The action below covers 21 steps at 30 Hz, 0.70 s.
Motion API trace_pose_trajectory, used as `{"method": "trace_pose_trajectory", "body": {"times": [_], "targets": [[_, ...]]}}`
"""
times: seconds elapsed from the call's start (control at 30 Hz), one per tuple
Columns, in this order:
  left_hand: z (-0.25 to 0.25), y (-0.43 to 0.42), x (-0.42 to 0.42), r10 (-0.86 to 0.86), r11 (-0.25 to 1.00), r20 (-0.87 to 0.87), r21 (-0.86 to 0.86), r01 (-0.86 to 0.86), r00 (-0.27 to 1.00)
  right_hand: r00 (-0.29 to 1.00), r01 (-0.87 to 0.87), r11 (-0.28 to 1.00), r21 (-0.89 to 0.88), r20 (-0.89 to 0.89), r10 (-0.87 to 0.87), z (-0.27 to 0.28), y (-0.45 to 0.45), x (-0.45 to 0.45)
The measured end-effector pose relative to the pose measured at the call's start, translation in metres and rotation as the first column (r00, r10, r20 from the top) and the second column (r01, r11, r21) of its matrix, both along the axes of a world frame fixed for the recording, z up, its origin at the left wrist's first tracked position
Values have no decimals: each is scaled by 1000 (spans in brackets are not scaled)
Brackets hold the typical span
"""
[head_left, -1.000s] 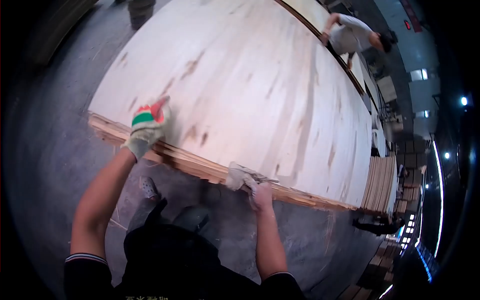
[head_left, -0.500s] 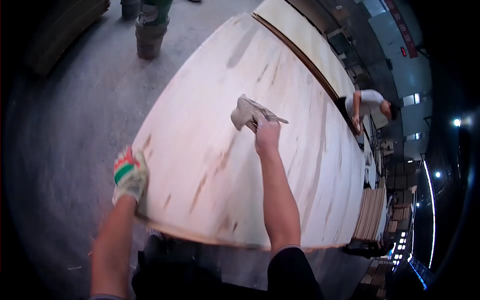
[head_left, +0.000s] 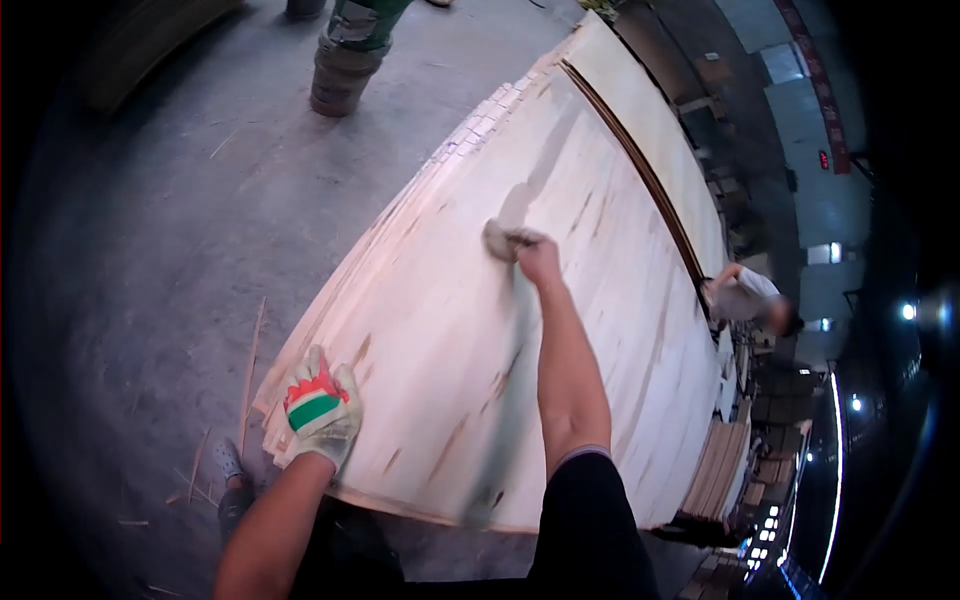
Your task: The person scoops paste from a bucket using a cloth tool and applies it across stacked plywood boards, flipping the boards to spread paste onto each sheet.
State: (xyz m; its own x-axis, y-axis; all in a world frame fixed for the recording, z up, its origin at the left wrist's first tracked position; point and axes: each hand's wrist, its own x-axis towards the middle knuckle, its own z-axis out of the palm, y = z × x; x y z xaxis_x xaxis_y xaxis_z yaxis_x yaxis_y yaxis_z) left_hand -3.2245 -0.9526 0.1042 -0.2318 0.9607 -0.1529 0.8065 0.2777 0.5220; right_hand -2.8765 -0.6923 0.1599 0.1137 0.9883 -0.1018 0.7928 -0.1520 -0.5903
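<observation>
A large pale wood veneer sheet (head_left: 440, 330) with brown streaks lies on top of a stack in front of me. My right hand (head_left: 538, 258), bare, is closed on a greyish-beige rag (head_left: 498, 240) over the middle of the sheet. The rag is blurred, and its lower side is hidden. At the near left edge of the sheet, my left hand (head_left: 322, 408) rests in a white work glove with red and green bands. Its fingers lie stretched out on the wood, holding nothing.
Stacked buckets (head_left: 345, 70) stand on the concrete floor (head_left: 180, 250) at upper left. Thin wood strips (head_left: 252, 370) lie on the floor by the stack. Across the sheet, another person (head_left: 745, 295) bends beside a second stack (head_left: 650, 100). More boards (head_left: 715, 465) are piled at right.
My left hand has shifted from gripping the sheet's edge to lying on its surface. The rag has gone from spread out to bunched under my right hand. The view has tilted, showing layered edges.
</observation>
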Motion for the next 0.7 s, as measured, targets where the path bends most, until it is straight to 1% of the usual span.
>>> {"method": "trace_pose_trajectory", "body": {"times": [0.03, 0.07, 0.1, 0.13, 0.17, 0.2, 0.23, 0.27, 0.3, 0.33, 0.37, 0.4, 0.43, 0.47, 0.5, 0.53, 0.57, 0.6, 0.63, 0.67, 0.7], "targets": [[-1, -4, 2, 28, 999, 24, -36, -27, 999, 998, -65, 998, 7, 10, 65, -4, -36, -15], [-3, -6, -2, 28, 997, 42, -69, -25, 999, 991, -112, 993, 27, 72, 110, -20, -77, -24], [-3, -6, -6, -12, 994, 42, -105, 16, 999, 983, -124, 992, 35, 138, 119, -22, -123, -47], [-13, -9, -5, -55, 993, 52, -103, 60, 997, 957, -164, 985, 49, 252, 146, -20, -170, -76], [-29, -13, -1, -31, 999, -2, -23, 31, 1000, 941, -111, 993, -29, 320, 114, -12, -219, -110], [-39, -17, -3, 0, 998, -53, 61, 3, 999, 937, -141, 989, 50, 329, 117, -40, -267, -125], [-40, -21, -14, -31, 998, -51, 54, 33, 998, 931, -183, 981, 71, 333, 149, -42, -315, -154], [-38, -23, -24, -54, 997, 34, 59, 52, 998, 923, -133, 990, 44, 370, 107, -51, -360, -179], [-32, -31, -35, -76, 996, 118, 64, 69, 990, 954, -79, 986, 149, 298, 31, -49, -404, -206], [-23, -32, -63, -92, 994, 108, 76, 84, 990, 960, -32, 977, 210, 279, -28, -62, -431, -223], [-11, -29, -104, -172, 972, 461, -64, 226, 870, 977, 200, 975, 100, 53, -206, -63, -446, -232], [-7, -26, -142, -160, 903, 756, -147, 403, 635, 906, 389, 919, -57, -154, -393, -61, -458, -239], [-29, -36, -172, -114, 942, 815, -92, 322, 567, 899, 402, 914, -49, -167, -404, -58, -462, -239], [-64, -54, -209, -77, 971, 869, -45, 234, 489, 665, 595, 790, -147, -464, -586, -54, -457, -233], [-101, -64, -265, -257, 959, 670, 87, 269, 697, 312, 706, 640, -305, -676, -667, -55, -449, -225], [-85, -79, -310, 33, 945, 721, -249, 214, 692, 538, 714, 698, -54, -595, -597, -72, -433, -218], [-99, -92, -360, -59, 968, 407, -201, 152, 912, 725, 650, 735, 191, -447, -525, -91, -412, -215], [-130, -105, -419, 50, 943, 373, -323, 79, 926, 710, 700, 704, 115, -207, -673, -75, -392, -225], [-178, -154, -491, 191, 962, 731, -271, 22, 655, 644, 762, 647, 26, 72, -762, -54, -388, -244], [-179, -189, -554, 164, 947, 748, -303, 110, 643, 631, 774, 633, 3, 82, -772, -50, -390, -246], [-214, -230, -618, 406, 900, 766, -429, -75, 499, 779, 618, 784, 61, 91, -621, -45, -391, -243]]}}
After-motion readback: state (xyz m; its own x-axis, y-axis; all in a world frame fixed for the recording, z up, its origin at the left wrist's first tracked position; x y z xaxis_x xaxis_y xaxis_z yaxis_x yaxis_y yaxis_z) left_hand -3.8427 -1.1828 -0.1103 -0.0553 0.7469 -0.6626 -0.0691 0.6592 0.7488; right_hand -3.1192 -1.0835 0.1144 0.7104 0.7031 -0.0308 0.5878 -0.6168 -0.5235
